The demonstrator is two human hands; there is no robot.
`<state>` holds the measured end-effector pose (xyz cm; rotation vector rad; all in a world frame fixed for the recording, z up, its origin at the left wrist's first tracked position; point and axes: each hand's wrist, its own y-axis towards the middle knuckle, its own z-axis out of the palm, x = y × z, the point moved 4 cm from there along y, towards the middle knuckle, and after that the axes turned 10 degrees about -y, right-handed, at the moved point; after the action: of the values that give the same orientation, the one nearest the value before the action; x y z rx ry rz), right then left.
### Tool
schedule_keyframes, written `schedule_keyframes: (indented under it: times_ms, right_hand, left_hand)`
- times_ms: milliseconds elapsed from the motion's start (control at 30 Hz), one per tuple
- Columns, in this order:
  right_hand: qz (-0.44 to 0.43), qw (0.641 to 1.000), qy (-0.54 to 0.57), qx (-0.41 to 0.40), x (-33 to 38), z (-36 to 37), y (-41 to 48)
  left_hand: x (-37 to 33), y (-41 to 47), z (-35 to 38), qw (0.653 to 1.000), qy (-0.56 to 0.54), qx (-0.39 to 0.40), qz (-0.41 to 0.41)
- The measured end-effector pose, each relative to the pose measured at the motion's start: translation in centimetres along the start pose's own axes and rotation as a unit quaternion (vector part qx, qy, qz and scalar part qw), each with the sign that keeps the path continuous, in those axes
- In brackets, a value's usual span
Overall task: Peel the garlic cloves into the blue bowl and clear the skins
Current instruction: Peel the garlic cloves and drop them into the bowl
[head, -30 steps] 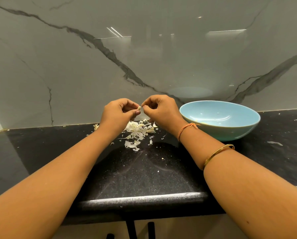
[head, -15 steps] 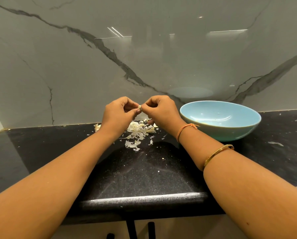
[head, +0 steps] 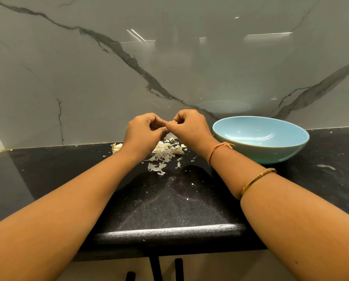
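The fingers [head: 158, 124] of the left hand [head: 143, 135] and those of the right hand [head: 191, 128] are curling in and meeting tip to tip, pinching a small garlic clove [head: 176, 122] between them. Only a pale sliver of it is showing, so how much skin is left on it cannot be told. The clove is hanging above the desk [head: 169, 201], directly over the pile of skins [head: 165, 152] that is lying just beneath the fingers. Judging by its look, the clove is going to feel light and firm but slippery once bare. One hand's fingertips are best gripping its sides while a nail of the other is lifting the papery skin at an end, since that skin is thin, dry and likely to tear off in flakes. To the left of the fingers, near the left wrist, a further piece of garlic [head: 117, 147] is waiting on the desk. To the right, close beside the right wrist, the blue bowl [head: 270, 154] is sitting tilted, and whether peeled cloves are lying in it cannot be told. Behind everything a veined marble wall [head: 169, 67] is rising.
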<state>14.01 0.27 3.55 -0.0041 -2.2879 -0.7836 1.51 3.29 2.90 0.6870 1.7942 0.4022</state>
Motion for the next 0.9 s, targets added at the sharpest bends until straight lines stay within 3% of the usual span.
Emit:
schedule_keyframes:
  times_ms: [100,233,333,900]
  right_hand:
    - [0.018,1.000,0.021,0.004,-0.10,0.04,0.02]
    - [0.094,0.977,0.179,0.062,-0.62,0.53,-0.09]
    - [0.116,0.963,0.227,0.083,-0.66,0.49,-0.10]
    - [0.096,0.966,0.211,0.110,-0.19,0.04,-0.61]
  left_hand:
    - [0.17,0.08,0.04,0.999,-0.042,0.001,-0.024]
    - [0.53,0.18,-0.26,0.988,-0.136,-0.011,-0.066]
    - [0.68,0.13,-0.14,0.985,-0.157,-0.015,-0.075]
    - [0.68,0.21,-0.65,0.995,-0.097,-0.022,-0.033]
